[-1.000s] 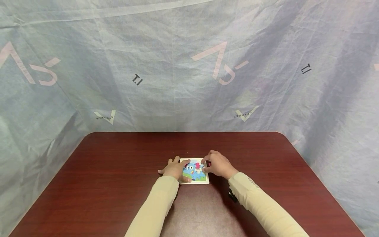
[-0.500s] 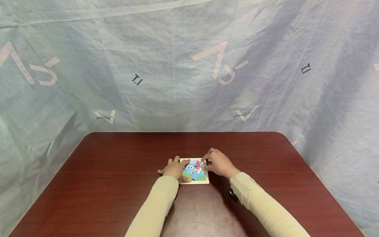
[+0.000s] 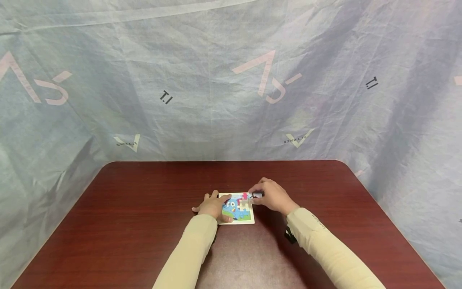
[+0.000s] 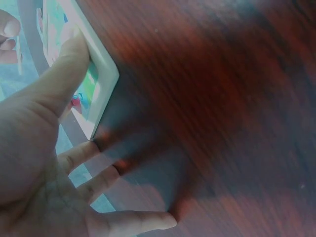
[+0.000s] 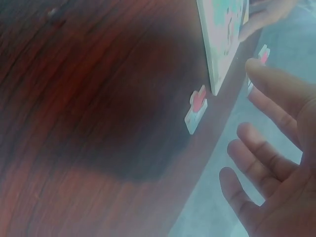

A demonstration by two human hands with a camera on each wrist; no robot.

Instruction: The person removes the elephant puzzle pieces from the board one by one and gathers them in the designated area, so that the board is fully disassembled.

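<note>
In the head view a framed jigsaw puzzle (image 3: 234, 215) with a blue cartoon figure lies flat on the table. A pale bare patch shows at its right side. My left hand (image 3: 212, 206) spreads over its left edge; in the left wrist view the thumb (image 4: 74, 57) rests on the puzzle and the other fingers stretch down toward the table. My right hand (image 3: 273, 196) is at the puzzle's upper right, pinching a puzzle piece (image 5: 264, 55) with pink on it between thumb and index finger. Another puzzle piece (image 5: 196, 111), white and pink, lies on the table beside the frame.
The dark red wooden table (image 3: 144, 241) reaches back to a grey fabric curtain (image 3: 213, 100) with printed letters. Curtain also hangs along both sides.
My right hand has shifted right and slightly away from me, lifting the pinched piece. More of the pale patch shows on the puzzle. My left hand has stayed in place.
</note>
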